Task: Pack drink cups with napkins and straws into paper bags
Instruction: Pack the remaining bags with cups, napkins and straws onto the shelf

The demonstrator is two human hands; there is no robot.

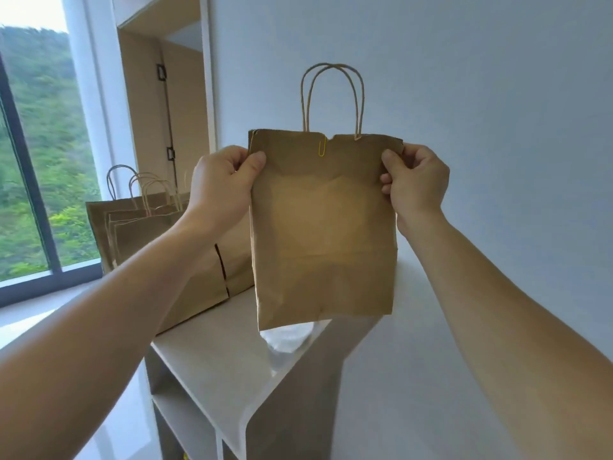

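Note:
A brown paper bag [323, 227] with twisted handles hangs upright in the air above a white shelf unit [212, 363]. Its top edge is closed with a yellow paper clip [321, 149]. My left hand [220, 184] pinches the bag's upper left corner, thumb on the front. My right hand [413, 180] pinches the upper right corner. Just under the bag's bottom a clear plastic cup [287, 340] stands on the shelf top, mostly hidden by the bag. What the bag holds is hidden.
Several more brown paper bags [149, 234] with handles stand in a row on the shelf top at the left, against a wooden cabinet [149, 104]. A white wall runs behind and right. A large window [36, 154] is at far left.

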